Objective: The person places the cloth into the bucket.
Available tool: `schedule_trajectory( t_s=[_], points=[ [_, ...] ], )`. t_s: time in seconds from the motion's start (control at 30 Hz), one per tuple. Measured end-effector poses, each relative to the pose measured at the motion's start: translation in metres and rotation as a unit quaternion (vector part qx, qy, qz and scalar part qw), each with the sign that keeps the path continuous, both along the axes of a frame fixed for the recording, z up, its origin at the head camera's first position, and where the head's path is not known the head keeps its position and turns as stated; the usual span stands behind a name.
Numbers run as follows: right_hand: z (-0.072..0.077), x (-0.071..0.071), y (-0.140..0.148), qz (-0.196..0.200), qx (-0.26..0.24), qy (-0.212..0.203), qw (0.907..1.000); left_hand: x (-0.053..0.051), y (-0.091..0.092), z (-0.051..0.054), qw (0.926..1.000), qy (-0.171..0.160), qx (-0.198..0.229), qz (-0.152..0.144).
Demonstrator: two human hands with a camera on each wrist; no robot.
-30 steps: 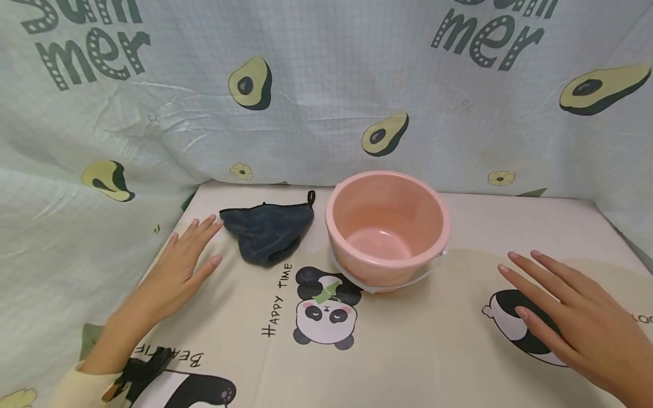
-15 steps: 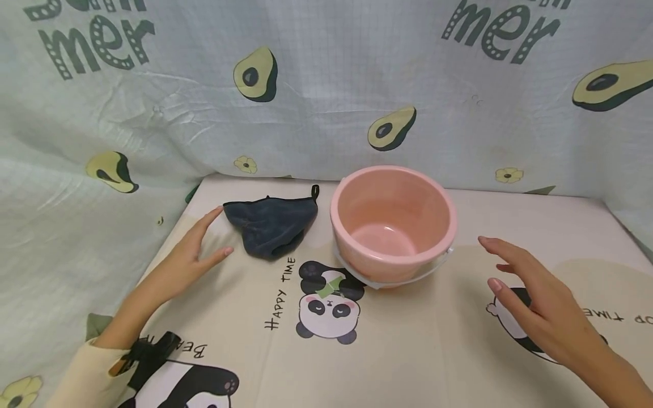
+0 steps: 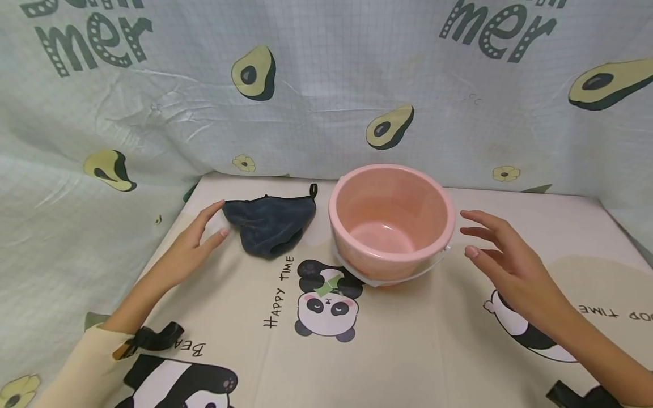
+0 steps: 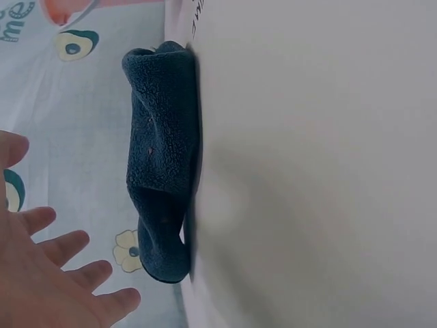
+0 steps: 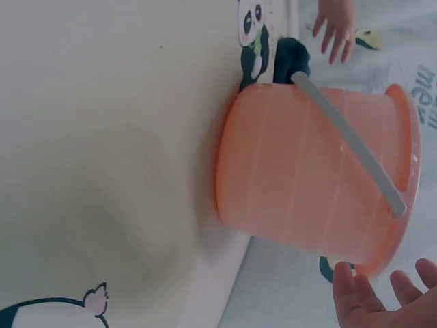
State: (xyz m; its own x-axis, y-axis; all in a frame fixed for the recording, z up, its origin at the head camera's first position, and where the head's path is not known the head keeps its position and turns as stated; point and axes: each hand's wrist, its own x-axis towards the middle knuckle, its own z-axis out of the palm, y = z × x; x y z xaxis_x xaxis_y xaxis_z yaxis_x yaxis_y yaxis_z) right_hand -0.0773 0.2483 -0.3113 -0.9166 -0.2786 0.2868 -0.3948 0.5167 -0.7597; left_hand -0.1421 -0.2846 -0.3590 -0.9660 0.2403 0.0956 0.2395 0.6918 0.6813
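Observation:
A dark blue cloth [image 3: 270,224] with a black edge and a small hanging loop lies crumpled on the table. My left hand [image 3: 191,249] hovers just left of it, fingers extended and thumb apart. In the left wrist view, the fuzzy cloth [image 4: 162,123] sits beyond the spread fingers, with a gap between. Right of the cloth stands an upright pink bucket [image 3: 382,260], nothing seen inside, its white handle [image 3: 377,283] hanging down at the front. Close to the bucket's right side, my right hand [image 3: 515,266] is held in the air with loosely bent fingers, holding nothing.
A light tablecloth [image 3: 393,357] printed with pandas covers the table. Behind and to the left hangs a pale curtain [image 3: 316,85] with avocado prints. Black straps [image 3: 158,337] are worn on both wrists.
My right hand has moved left and forward toward the bucket, turning from palm down to thumb side up. My left hand has shifted slightly and turned sideways near the cloth. Cloth and bucket stay put.

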Motion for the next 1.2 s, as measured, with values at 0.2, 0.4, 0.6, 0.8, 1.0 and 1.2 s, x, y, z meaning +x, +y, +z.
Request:
schedule_trajectory(
  t_s=[0.2,0.4,0.6,0.8,1.0,1.2],
  points=[
    [0.005,-0.019,-0.003,0.007,-0.009,0.000,0.9999,-0.012,0.003,0.003,0.9998,-0.009,0.010,-0.012],
    [0.002,-0.035,-0.007,0.036,-0.028,0.008,0.9989,-0.026,0.009,0.003,0.9988,-0.049,0.002,0.000],
    [-0.005,-0.046,-0.012,0.043,-0.014,0.003,0.9990,-0.035,0.014,-0.001,0.9971,-0.073,-0.021,-0.009],
    [-0.018,-0.065,-0.009,0.077,-0.059,-0.005,0.9953,-0.044,0.016,-0.007,0.9966,-0.064,-0.038,-0.034],
    [-0.027,-0.078,-0.005,0.093,-0.116,-0.034,0.9883,-0.054,0.019,-0.013,0.9951,-0.080,-0.045,-0.038],
    [-0.027,-0.087,-0.003,0.099,-0.150,-0.017,0.9836,-0.058,0.024,-0.016,0.9940,-0.090,-0.048,-0.039]
  ],
)
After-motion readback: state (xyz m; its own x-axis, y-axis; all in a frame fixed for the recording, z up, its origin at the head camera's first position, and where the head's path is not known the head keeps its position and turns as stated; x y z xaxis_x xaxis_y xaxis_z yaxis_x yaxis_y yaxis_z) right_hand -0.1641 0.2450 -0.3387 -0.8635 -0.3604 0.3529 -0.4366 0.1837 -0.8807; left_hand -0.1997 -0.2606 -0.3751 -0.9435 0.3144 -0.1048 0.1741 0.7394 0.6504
